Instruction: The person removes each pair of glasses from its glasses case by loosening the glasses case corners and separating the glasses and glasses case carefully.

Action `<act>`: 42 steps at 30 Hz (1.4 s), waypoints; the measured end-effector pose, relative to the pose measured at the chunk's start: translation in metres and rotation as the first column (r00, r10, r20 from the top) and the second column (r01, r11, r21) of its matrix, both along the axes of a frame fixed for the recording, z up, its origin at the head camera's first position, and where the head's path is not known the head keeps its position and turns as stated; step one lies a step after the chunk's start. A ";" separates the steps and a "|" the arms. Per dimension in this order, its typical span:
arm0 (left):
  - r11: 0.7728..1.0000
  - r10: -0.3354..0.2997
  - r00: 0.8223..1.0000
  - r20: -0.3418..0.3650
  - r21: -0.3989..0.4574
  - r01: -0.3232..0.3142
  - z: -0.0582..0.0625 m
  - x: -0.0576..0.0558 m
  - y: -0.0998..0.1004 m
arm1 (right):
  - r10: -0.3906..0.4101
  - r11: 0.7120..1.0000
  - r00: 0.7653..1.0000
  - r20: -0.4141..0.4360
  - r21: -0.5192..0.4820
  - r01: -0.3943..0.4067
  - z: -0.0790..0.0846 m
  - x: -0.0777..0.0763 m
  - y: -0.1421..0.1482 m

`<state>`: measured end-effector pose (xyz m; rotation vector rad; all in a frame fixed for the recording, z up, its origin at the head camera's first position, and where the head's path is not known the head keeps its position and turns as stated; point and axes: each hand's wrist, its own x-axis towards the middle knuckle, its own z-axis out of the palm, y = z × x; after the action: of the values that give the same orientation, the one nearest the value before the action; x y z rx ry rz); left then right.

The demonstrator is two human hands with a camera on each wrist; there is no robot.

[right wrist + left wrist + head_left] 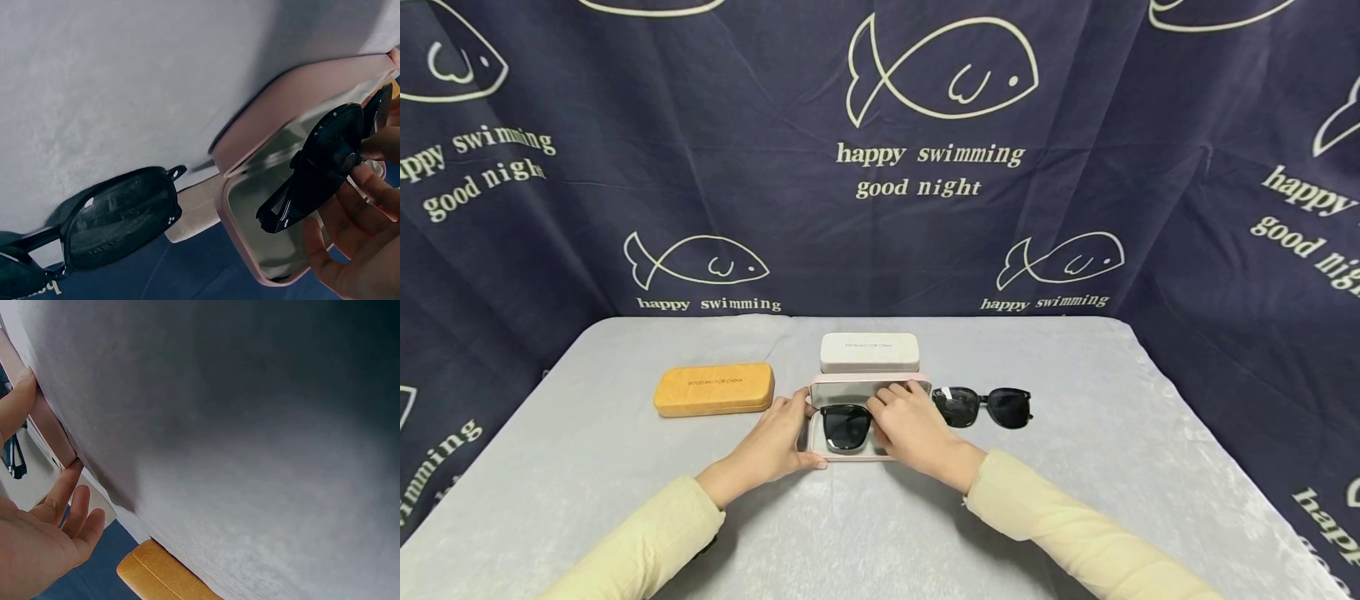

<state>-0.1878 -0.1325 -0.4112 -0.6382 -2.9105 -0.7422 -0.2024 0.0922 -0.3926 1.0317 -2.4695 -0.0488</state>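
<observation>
A pink glasses case (842,391) with a grey lining lies open on the table, its lid raised at the back. My left hand (772,442) grips the case's left end, thumb at the front corner. In the left wrist view, thumb and index finger of the left hand (44,540) press on its pink side. Black sunglasses (847,427) are over the open case, pinched by my right hand (917,423). The right wrist view shows the sunglasses (331,144) tilted, with the right hand's (362,231) thumb and fingers on them. From the head camera, that hand covers their right part.
A second pair of black sunglasses (1009,408) lies just right of the case. Behind the case stands a closed white glasses case (870,353). A closed yellow glasses case (713,390) lies to the left. Dark blue printed cloth (925,250) hangs behind the grey-covered table (587,450).
</observation>
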 end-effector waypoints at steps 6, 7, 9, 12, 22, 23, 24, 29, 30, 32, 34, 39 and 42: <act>1.000 0.007 1.000 0.012 0.001 -0.007 0.000 0.000 0.000 | -0.017 1.000 1.000 0.007 -0.001 0.017 0.007 0.003 0.004; 1.000 0.008 1.000 0.014 0.000 -0.008 0.000 0.000 0.000 | -0.021 1.000 1.000 0.009 0.000 0.021 0.008 0.003 0.004; 1.000 0.007 1.000 0.014 -0.002 -0.007 0.000 0.000 0.000 | -0.024 1.000 1.000 0.014 -0.003 0.024 0.010 0.004 0.006; 1.000 0.004 1.000 0.008 -0.006 -0.004 0.000 0.000 0.000 | -0.022 1.000 1.000 0.018 -0.009 0.022 0.013 0.005 0.009; 1.000 0.008 1.000 0.014 -0.010 -0.008 0.000 0.000 0.000 | -0.048 0.998 0.998 0.029 -0.034 0.049 0.014 0.008 0.026; 1.000 0.010 1.000 0.015 -0.013 -0.010 -0.001 0.000 0.000 | -0.052 0.998 0.998 0.026 -0.037 0.053 0.013 0.008 0.028; 1.000 0.013 1.000 0.016 -0.015 -0.012 -0.001 0.000 0.001 | -0.057 0.998 0.998 0.025 -0.041 0.058 0.013 0.008 0.030; 1.000 0.019 1.000 0.025 -0.013 -0.019 -0.001 0.000 0.001 | -0.060 0.995 0.998 0.032 -0.080 0.062 0.012 0.008 0.042; 1.000 0.020 0.999 0.025 -0.013 -0.019 -0.001 0.000 0.001 | -0.063 0.994 0.997 0.037 -0.087 0.066 0.011 0.008 0.044; 1.000 0.021 0.999 0.028 -0.011 -0.021 -0.002 0.000 0.001 | -0.071 0.993 0.996 0.051 -0.091 0.075 0.011 0.008 0.049; 1.000 0.022 0.999 0.029 -0.012 -0.022 -0.001 0.000 0.001 | -0.082 0.992 0.995 0.061 -0.089 0.088 0.011 0.008 0.054; 1.000 0.024 0.999 0.029 -0.014 -0.023 -0.001 0.000 0.001 | -0.112 0.990 0.992 0.067 -0.081 0.117 0.009 0.008 0.065; 1.000 0.022 0.999 0.030 -0.011 -0.022 -0.001 0.000 0.001 | -0.128 0.987 0.989 0.073 -0.084 0.134 0.009 0.010 0.070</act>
<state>-0.1878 -0.1314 -0.4117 -0.6004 -2.9460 -0.7402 -0.1929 0.1625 -0.3833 0.8464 -2.5726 0.0542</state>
